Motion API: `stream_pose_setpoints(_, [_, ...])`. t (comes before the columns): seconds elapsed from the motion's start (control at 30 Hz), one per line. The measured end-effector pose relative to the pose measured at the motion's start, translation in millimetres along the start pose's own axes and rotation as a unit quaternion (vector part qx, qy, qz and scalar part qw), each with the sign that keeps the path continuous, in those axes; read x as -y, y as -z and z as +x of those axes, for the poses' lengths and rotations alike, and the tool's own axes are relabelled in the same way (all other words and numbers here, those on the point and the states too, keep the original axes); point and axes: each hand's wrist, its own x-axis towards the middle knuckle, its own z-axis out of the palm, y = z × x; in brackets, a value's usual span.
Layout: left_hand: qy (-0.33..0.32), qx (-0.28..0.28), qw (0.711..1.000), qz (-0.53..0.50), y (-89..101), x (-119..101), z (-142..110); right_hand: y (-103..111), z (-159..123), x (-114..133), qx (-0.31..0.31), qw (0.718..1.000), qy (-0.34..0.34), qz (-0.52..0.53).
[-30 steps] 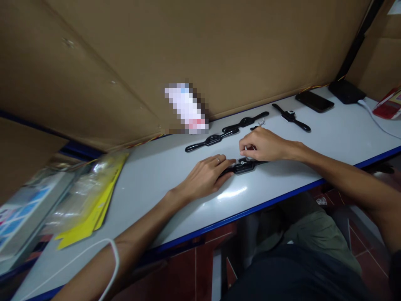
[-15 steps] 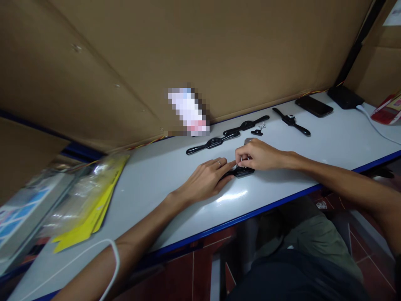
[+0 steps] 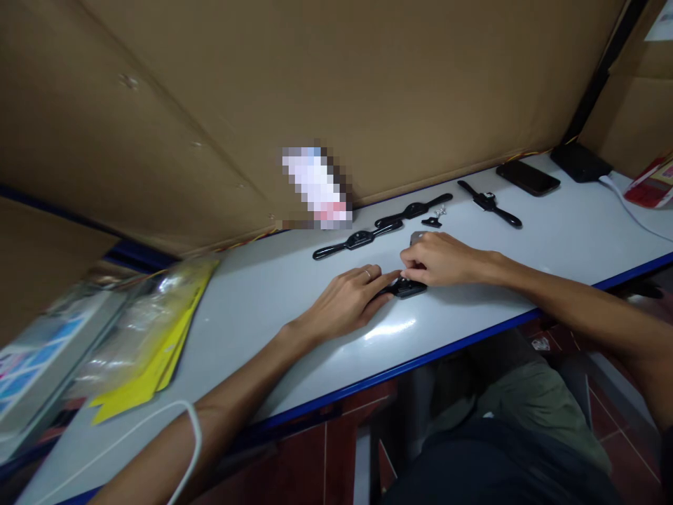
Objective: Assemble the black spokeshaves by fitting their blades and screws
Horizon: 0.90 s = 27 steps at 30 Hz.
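Note:
A black spokeshave [image 3: 411, 289] lies on the table below my two hands. My left hand [image 3: 344, 300], a ring on one finger, is closed around its left handle. Over its middle, my right hand [image 3: 444, 258] has thumb and fingertips pinched together; whatever is between them is too small and hidden to make out. The spokeshave's right handle is covered by that hand. A flat grey piece [image 3: 418, 236] shows just behind my right knuckles. Farther back are a small black cap piece [image 3: 432, 222] and several small silver screws [image 3: 440, 211].
Other black spokeshaves [image 3: 359, 240] lie along the back. A phone [image 3: 527, 179], a black box [image 3: 581, 161] with a white cable and a red packet [image 3: 652, 188] are at right. Plastic bags [image 3: 137, 322] and yellow sheets [image 3: 173, 354] lie left. A cardboard wall [image 3: 420, 91] stands behind.
My right hand has come left and slightly toward me, onto the middle of the spokeshave, uncovering the black cap piece. My left hand has stayed on the handle.

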Motion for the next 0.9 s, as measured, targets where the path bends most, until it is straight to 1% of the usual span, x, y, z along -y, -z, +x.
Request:
stream_pose_setpoints(0.13, [0.012,0.000,1.000,-0.018,1.3,-1,1,3,0,-3,-0.001,1.000,-0.001,0.007])
stream_pose_setpoints(0.27, [-0.007,-0.005,1.000,0.005,2.2,-2,1,9,-1,-8,-0.028,0.999,-0.036,-0.020])
stream_pose_setpoints(0.33, [-0.016,-0.011,1.000,0.015,2.3,-2,1,12,-2,-9,-0.016,0.999,-0.031,-0.029])
stream_pose_setpoints(0.47, [-0.022,-0.013,0.999,0.020,1.9,-1,1,14,-3,-7,0.022,1.000,0.002,-0.009])
stream_pose_setpoints(0.67, [-0.020,-0.019,0.999,0.027,1.9,-2,2,14,-4,-2,0.029,0.999,-0.020,-0.031])
stream_pose_setpoints(0.9, [-0.015,-0.026,0.999,0.035,0.6,-3,1,13,-5,-5,0.045,0.998,0.015,-0.052])
